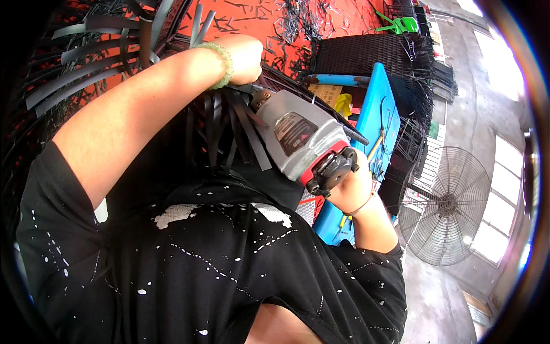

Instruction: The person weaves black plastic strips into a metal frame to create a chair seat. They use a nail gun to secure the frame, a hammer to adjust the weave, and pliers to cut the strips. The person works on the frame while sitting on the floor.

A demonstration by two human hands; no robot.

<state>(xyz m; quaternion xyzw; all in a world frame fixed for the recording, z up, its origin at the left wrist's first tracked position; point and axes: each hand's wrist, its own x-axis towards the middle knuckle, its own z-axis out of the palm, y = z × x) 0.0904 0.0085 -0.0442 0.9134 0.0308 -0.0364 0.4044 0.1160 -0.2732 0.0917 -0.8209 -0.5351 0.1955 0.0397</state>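
Red floor (338, 17) littered with black strip offcuts; big metal fan (447, 206) at right, blue table (378, 114) behind. Right hand (352, 183) clamped around rear of grey pneumatic staple gun (301, 140), nose pointing into dark wicker strips (235, 126). Left hand (246, 57), green bead bracelet (223, 63) on wrist, closed on the strips just beside gun's nose; its fingers are hidden.

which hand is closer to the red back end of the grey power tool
Right. The right hand grips the grey power tool just behind its red back end, touching it. The left hand, with a green bead bracelet, is up at the tool's nose among the black strips.
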